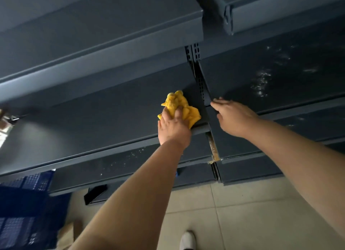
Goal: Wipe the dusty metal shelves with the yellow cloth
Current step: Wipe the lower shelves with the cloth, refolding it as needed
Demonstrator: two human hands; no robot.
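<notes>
A crumpled yellow cloth point(178, 104) lies on the right end of a dark blue-grey metal shelf point(97, 119). My left hand point(172, 127) presses down on the cloth, its fingers curled into the folds. My right hand point(234, 117) rests on the front edge of the neighbouring shelf point(280, 78) to the right, fingers hooked over the lip near the perforated upright point(196, 63). White dust smears show on that right shelf. Dust specks also dot the lower shelf point(119, 160).
More shelves run above and below. A blue plastic crate point(24, 203) stands at the lower left. Pale floor tiles point(252, 212) lie below, with a white shoe point(187, 240) on them. A black bracket point(95, 192) hangs under the lowest shelf.
</notes>
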